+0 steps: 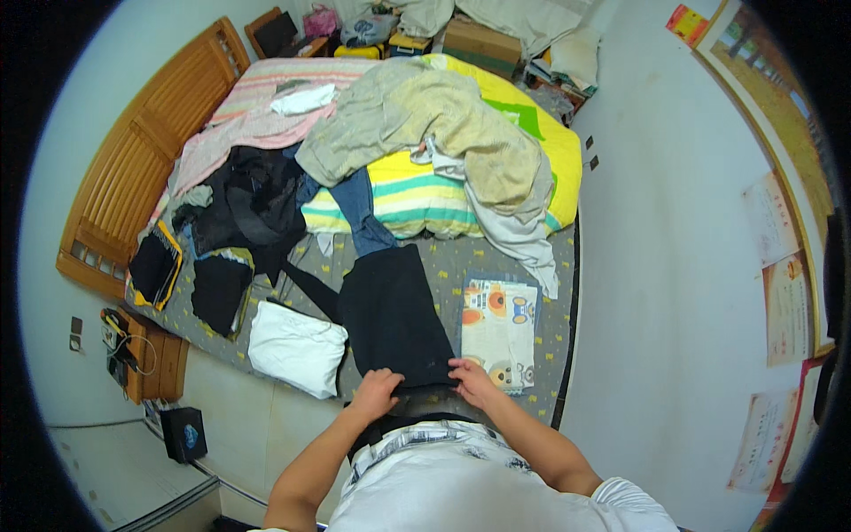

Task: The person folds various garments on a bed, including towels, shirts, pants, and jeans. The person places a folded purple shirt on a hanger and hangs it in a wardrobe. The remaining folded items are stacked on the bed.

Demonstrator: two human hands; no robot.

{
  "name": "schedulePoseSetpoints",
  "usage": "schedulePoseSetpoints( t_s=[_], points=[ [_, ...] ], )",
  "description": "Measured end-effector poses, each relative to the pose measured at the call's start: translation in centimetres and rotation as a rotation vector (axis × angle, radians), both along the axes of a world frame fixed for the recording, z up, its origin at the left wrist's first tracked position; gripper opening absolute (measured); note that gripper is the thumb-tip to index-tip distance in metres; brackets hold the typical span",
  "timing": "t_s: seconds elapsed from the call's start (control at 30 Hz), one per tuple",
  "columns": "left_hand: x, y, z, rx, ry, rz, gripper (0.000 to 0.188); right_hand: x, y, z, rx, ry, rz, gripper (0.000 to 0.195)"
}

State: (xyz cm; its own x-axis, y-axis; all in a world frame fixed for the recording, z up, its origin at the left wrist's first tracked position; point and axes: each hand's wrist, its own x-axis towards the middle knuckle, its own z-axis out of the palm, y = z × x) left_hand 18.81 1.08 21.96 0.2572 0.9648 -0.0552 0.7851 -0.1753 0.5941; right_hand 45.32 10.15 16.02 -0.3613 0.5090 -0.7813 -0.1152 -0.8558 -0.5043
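Observation:
A black garment (395, 309) lies spread on the near part of the bed, one narrow sleeve-like strip reaching out to its left. My left hand (377, 392) grips its near left corner, while my right hand (471, 380) pinches the near right corner. Just left of it rests a folded white garment (297, 347). On the right lies a folded cloth printed with cartoon bears (498, 326), on top of a blue-grey piece. Blue jeans (362, 216) touch the far edge of the black garment.
Two folded stacks, a dark one with yellow edging (156, 266) and a black-topped one (221, 292), sit near the headboard (156, 143). Behind are a heap of dark clothes (256, 199), a yellow striped quilt (425, 193) and a beige blanket (412, 113). A wooden nightstand (156, 356) stands left.

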Motion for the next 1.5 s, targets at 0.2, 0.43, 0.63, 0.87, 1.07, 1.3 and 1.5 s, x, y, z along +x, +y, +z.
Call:
schedulePoseSetpoints(
  t_s=[0.2,0.43,0.63,0.87,1.07,1.3,1.5],
  points=[
    [1.7,-3.5,-5.6,-0.368,-0.066,-0.065,0.043,3.6,-5.2,-7.4,-0.234,-0.174,0.167,0.025],
    [-3.2,3.7,-3.0,-0.309,-0.158,0.034,0.045,-0.7,1.5,-5.6,-0.173,-0.035,0.022,0.023],
    [-7.0,13.0,-1.2,0.089,-0.068,0.549,0.059,-9.0,10.9,2.8,-0.103,-0.108,-0.099,0.083],
    [-6.3,6.2,-16.8,-0.263,-0.255,0.97,0.068,-6.8,6.0,-1.1,-0.171,-0.252,0.226,0.089],
    [-3.4,1.5,-22.1,-0.827,-0.866,1.722,0.077,0.2,-1.5,-4.7,-0.306,-0.358,0.161,0.025],
    [-4.7,3.7,-27.4,-0.672,-1.698,1.781,0.057,3.6,-2.5,-2.6,-0.33,-0.413,0.121,0.023],
    [-3.4,8.6,-19.9,-0.676,-1.804,1.474,0.049,0.9,-1.5,-4.2,-0.375,-0.285,0.059,0.034]
  ],
)
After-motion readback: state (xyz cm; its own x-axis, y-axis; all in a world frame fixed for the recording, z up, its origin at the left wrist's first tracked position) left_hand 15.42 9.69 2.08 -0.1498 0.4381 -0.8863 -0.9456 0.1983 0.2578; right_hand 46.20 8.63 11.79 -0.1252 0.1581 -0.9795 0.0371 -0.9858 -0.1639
